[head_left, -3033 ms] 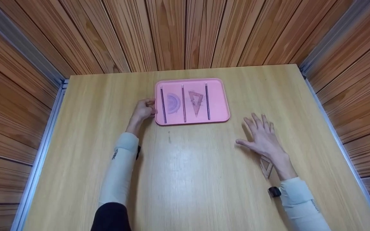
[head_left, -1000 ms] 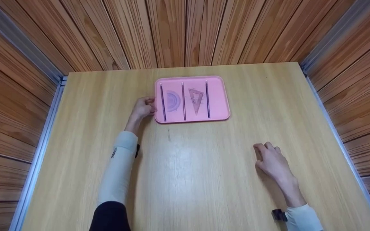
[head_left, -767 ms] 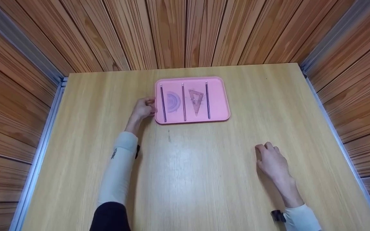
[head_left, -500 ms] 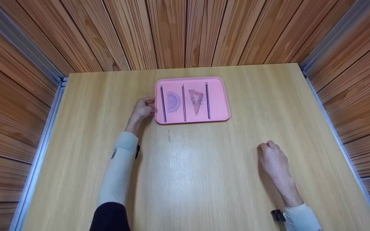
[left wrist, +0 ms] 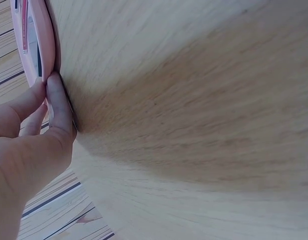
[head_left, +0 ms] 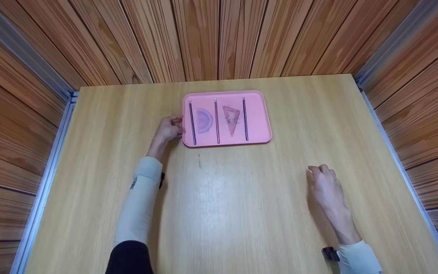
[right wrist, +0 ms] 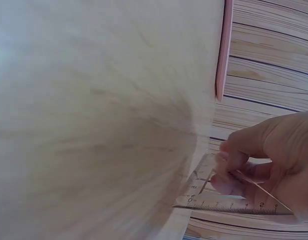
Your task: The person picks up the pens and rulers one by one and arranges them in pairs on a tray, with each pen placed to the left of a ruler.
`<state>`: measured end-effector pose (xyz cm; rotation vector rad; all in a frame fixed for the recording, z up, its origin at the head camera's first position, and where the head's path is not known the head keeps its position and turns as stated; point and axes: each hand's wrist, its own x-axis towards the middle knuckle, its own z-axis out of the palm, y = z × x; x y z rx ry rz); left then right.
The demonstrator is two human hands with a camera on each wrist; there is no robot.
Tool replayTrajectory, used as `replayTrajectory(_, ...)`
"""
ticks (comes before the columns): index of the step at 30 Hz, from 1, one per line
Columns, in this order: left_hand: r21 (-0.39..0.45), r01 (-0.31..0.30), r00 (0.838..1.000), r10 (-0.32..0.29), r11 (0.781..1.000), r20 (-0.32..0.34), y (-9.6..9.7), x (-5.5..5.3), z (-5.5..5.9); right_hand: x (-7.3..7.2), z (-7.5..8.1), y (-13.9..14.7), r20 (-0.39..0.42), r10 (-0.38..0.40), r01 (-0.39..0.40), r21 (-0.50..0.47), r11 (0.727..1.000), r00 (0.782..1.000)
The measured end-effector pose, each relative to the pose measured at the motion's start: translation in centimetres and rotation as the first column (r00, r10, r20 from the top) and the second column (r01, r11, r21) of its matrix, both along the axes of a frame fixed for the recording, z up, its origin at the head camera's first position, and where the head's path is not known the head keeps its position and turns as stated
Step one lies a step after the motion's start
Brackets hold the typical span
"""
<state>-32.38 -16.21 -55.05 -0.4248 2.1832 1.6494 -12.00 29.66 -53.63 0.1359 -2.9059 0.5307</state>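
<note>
My left hand (head_left: 167, 129) pinches the left rim of a pink tray (head_left: 259, 121) at the back of the table; in the left wrist view, thumb and finger meet on the rim (left wrist: 48, 47). Three dark pencils (head_left: 216, 120) lie upright across the tray, dividing it into sections. A purple-tinted clear protractor (head_left: 204, 121) lies in the first gap, and a clear set square (head_left: 232, 131) in the second. Over the table's right side, my right hand (head_left: 327, 188) pinches another clear set square (right wrist: 238, 205), its scale showing in the right wrist view but hidden from the head view.
The tray's rightmost section is bare pink. A light wood table (head_left: 242, 213) spreads in front of it, with wood-plank walls (head_left: 200, 42) at the back and sides. Metal rails (head_left: 48, 182) run along the table's side edges.
The right hand was spread over the set square on the table; it has drawn back, taken hold of it and shifted slightly right and forward. The left hand stays at the tray's rim.
</note>
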Motion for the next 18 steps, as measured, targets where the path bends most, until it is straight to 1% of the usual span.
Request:
replayTrajectory(2,-0.001,0.001,1.000,-0.001,1.000,0.002,0.0,0.0,0.0,-0.1,0.1,0.1,0.021,0.001,-0.001,0.003,1.000,1.000)
replayTrajectory(4,0.000,0.000,1.000,0.000,1.000,0.005,0.0,0.0,0.0,-0.3,0.2,0.1,0.021,0.004,-0.004,-0.016,1.000,1.000)
replayTrajectory(8,0.008,-0.008,1.000,0.008,1.000,0.012,-0.1,0.1,0.0,-0.8,0.2,-0.1,-0.024,0.028,-0.031,-0.091,0.995,0.999)
replayTrajectory(12,0.008,-0.009,1.000,0.009,1.000,0.008,0.0,0.1,0.1,-1.4,0.3,-0.6,-0.055,0.042,-0.051,-0.161,0.986,0.998)
replayTrajectory(15,0.008,-0.001,1.000,0.001,1.000,-0.001,0.0,0.1,0.0,-1.8,0.6,-0.9,-0.054,0.032,-0.043,-0.224,0.974,0.998)
replayTrajectory(18,0.013,0.006,1.000,-0.005,1.000,-0.009,0.0,0.1,-0.1,-2.5,1.1,-1.3,-0.044,0.031,-0.042,-0.287,0.957,0.999)
